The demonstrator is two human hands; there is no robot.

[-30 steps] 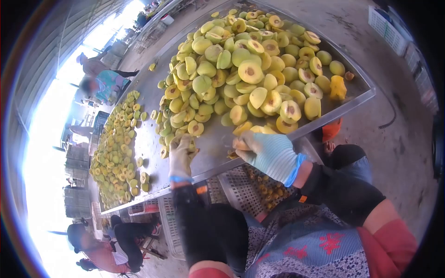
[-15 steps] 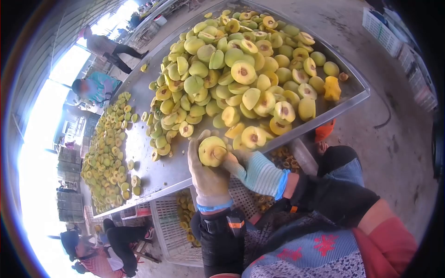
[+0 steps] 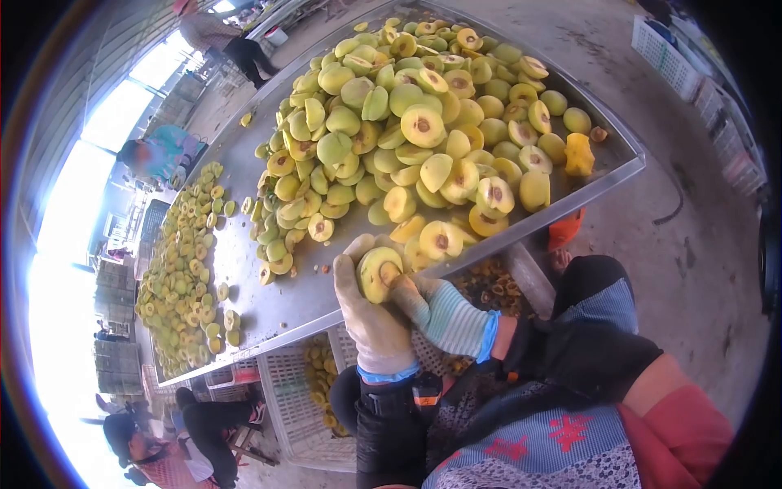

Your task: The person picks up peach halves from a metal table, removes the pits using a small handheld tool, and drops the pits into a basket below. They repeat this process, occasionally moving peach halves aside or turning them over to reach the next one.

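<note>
My left hand (image 3: 368,319), in a pale work glove, is closed around a yellow-green peach half (image 3: 373,274) just above the tray's near edge. Its cut face is turned toward my right hand (image 3: 450,313). That hand wears a striped glove with a blue cuff. Its fingers are bent together against the middle of the cut face, where the pit sits. Whether a small tool is between them is hidden. Right behind my hands, a large heap of cut peaches (image 3: 423,126) lies on the metal tray table (image 3: 281,303), many with brown pit hollows showing.
A second spread of peach halves (image 3: 183,277) covers the table's left end. Below the near edge stand a white plastic crate (image 3: 281,391) with pieces inside and a container of dark scraps (image 3: 493,289). Other people sit or stand at left. Crates (image 3: 668,57) line the right.
The peach half has tilted in my left hand, its cut face turning more to the right. My right fingers stay at its centre. The view has shifted slightly; a standing person at far left has moved.
</note>
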